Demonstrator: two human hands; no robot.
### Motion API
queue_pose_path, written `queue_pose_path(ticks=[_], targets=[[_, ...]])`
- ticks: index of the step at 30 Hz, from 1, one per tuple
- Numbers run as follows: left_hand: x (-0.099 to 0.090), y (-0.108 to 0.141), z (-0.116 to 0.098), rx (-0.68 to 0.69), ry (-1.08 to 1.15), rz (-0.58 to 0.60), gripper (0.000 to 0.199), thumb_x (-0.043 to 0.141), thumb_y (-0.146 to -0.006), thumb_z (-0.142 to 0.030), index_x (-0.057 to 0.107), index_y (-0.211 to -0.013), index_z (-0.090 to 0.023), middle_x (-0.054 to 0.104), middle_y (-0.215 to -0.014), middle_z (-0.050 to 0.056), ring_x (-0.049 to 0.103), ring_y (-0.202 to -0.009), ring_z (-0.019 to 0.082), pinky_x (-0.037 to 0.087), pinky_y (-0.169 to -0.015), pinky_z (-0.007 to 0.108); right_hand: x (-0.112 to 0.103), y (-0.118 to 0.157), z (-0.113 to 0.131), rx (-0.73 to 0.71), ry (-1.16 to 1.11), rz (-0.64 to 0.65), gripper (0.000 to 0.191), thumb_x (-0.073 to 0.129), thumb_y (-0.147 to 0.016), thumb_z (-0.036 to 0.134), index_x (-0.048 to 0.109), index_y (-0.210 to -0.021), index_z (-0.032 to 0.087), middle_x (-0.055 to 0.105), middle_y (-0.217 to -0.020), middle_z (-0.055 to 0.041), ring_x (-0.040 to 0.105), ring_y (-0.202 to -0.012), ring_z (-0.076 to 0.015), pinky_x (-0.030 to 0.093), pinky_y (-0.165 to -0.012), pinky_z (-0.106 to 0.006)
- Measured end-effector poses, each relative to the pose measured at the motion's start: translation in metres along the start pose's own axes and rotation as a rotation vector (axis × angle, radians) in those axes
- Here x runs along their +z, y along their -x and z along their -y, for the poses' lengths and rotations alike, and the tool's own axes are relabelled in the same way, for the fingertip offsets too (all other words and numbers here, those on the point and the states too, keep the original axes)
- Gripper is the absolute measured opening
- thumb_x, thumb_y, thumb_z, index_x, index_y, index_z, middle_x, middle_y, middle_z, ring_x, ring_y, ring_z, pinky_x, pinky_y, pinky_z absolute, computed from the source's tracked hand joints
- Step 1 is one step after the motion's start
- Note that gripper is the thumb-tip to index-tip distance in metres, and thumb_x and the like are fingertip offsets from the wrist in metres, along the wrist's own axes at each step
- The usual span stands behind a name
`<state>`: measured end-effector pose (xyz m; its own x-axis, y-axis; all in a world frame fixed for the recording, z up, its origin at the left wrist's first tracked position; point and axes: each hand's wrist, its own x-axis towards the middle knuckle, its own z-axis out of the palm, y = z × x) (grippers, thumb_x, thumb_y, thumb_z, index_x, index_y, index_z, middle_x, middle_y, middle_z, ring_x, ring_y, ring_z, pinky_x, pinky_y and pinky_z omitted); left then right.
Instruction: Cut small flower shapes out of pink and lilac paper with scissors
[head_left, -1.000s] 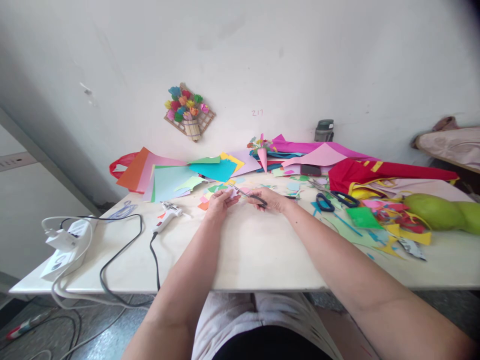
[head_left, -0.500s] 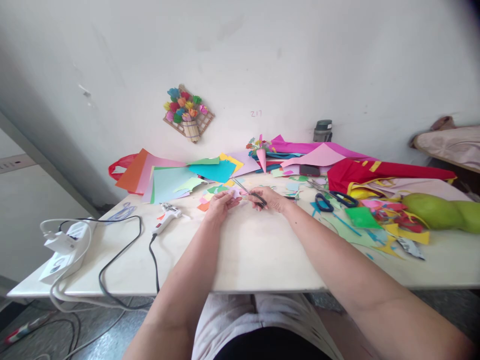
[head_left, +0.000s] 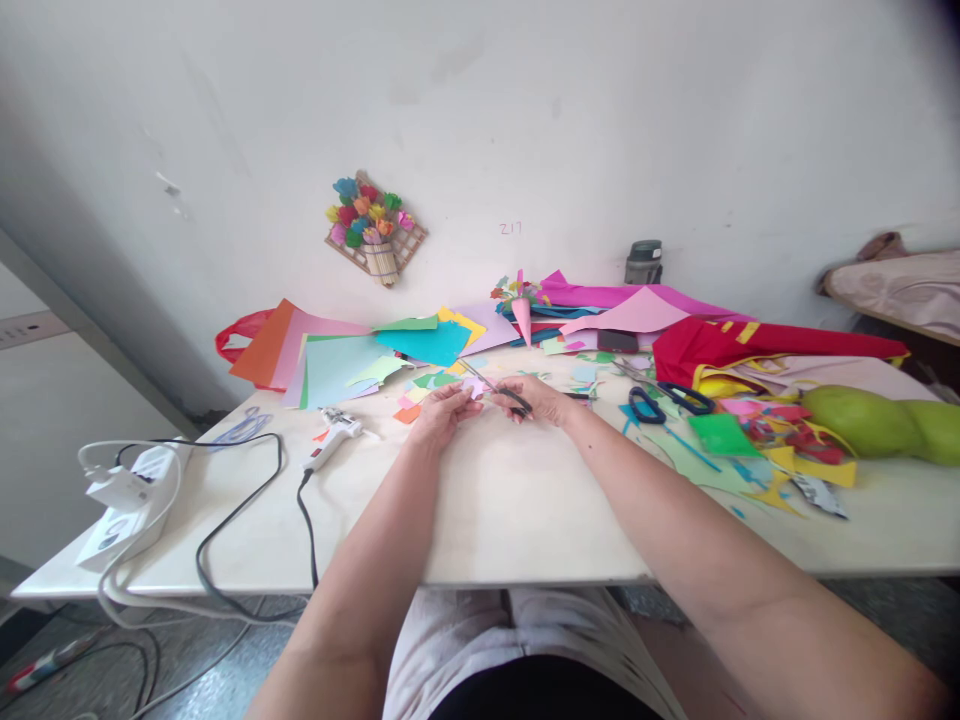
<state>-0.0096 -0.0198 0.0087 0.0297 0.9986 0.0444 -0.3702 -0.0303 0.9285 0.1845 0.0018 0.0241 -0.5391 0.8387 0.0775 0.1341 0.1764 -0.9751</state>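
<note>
Over the middle of the table, my left hand (head_left: 448, 412) pinches a small piece of light purple paper (head_left: 474, 385) between thumb and fingers. Just to its right, my right hand (head_left: 529, 400) is closed around the dark handles of a pair of scissors (head_left: 486, 379). The blades point up and left, close beside the paper; whether they touch it I cannot tell. Small coloured paper scraps (head_left: 431, 380) lie behind and left of my left hand. A pink paper cone with little paper flowers (head_left: 523, 318) stands beyond my hands.
Left on the table are a glue gun (head_left: 334, 440), its black cable and a white power strip (head_left: 131, 510). Coloured paper sheets (head_left: 345, 360) lie at the back. To the right are blue-handled scissors (head_left: 646, 405), more scraps, red cloth (head_left: 750, 348) and a green cushion-like object (head_left: 862, 425).
The scissors' blades have come closer together and tilted slightly. Both hands stay in nearly the same place, still holding the paper and scissors.
</note>
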Motion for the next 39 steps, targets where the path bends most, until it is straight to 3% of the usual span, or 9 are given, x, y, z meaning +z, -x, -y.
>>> queue_pose_path(ticks=[9,15,21,39], targets=[[0.0018,0.0008,0.0004,-0.018,-0.003,0.019,0.023,0.083,-0.068,-0.022,0.063,-0.074,-0.014,0.069,-0.063,0.003,0.07,-0.059,0.016,0.058,-0.063,0.027,-0.0005,-0.0042,-0.0053,-0.019,0.036,0.028,0.029,0.071,-0.078,0.041,0.062,-0.08,0.013,0.056,-0.051,0.0041,0.048,-0.037,-0.0058,0.027,-0.032,-0.016],[0.0028,0.0024,-0.0006,0.034,-0.044,0.008,0.03,0.089,-0.059,-0.028,0.066,-0.069,-0.013,0.066,-0.06,0.0,0.064,-0.052,0.011,0.056,-0.06,0.024,-0.0012,-0.0055,-0.0083,-0.033,0.021,0.037,0.036,0.073,-0.074,0.047,0.059,-0.077,0.014,0.057,-0.052,0.004,0.049,-0.038,-0.0058,0.026,-0.032,-0.016],[0.0028,0.0018,0.0001,0.063,-0.061,-0.003,0.034,0.091,-0.054,-0.033,0.067,-0.068,-0.013,0.065,-0.059,0.0,0.061,-0.051,0.01,0.056,-0.061,0.024,-0.0014,-0.0052,-0.0085,-0.044,0.031,0.035,0.036,0.073,-0.075,0.047,0.057,-0.075,0.015,0.057,-0.053,0.0035,0.049,-0.038,-0.0054,0.027,-0.032,-0.016],[0.0072,0.0037,-0.0012,0.027,-0.087,-0.026,0.031,0.089,-0.06,-0.03,0.063,-0.067,-0.014,0.066,-0.059,0.0,0.066,-0.054,0.013,0.057,-0.063,0.027,0.0019,-0.003,-0.0004,0.006,0.056,0.033,0.027,0.071,-0.078,0.039,0.062,-0.08,0.014,0.06,-0.054,0.0031,0.049,-0.038,-0.0059,0.027,-0.032,-0.016]])
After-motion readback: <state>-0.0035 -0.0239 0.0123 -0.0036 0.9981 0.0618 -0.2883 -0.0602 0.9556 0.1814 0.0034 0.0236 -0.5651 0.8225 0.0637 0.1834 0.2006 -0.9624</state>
